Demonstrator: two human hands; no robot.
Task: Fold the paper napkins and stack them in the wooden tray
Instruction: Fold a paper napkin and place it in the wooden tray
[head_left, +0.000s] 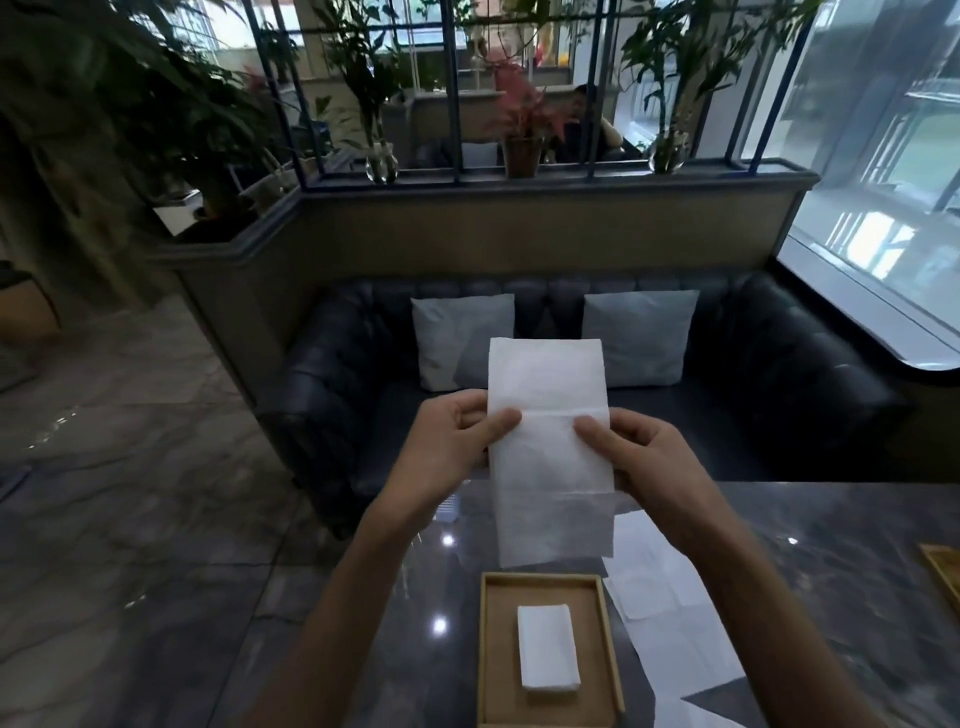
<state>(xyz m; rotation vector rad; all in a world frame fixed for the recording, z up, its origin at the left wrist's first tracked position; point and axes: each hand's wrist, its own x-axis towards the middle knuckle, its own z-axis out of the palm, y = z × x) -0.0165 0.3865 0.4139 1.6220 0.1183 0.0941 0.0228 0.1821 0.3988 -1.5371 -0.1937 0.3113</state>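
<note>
Paper napkin (548, 452): white, a long strip held upright in the air over the table (831, 597), with creases running across it. In this view its lower end hangs above the far rim of the wooden tray (485, 649). Left hand (447, 447) pinches the napkin's left edge, thumb (498, 423) flat on the front, fingers curled behind. Right hand (649, 457) pinches the right edge likewise, thumb (597, 431) on the front, other fingers behind the paper and mostly hidden. Tray sits on the table below the hands; inside it a folded napkin (548, 647) lies near the middle, layer count not discernible. Flat unfolded sheets (665, 613) lie on the table just right of the tray. Corner of another wooden item (943, 569) at the right edge. Table: dark, glossy, stone-patterned, with light reflections. Beyond it, a dark leather sofa (779, 389) with two pale cushions (462, 340), a ledge (519, 218) carrying plants, a window (883, 182) on the right, grey tiled floor (130, 493) on the left.
</note>
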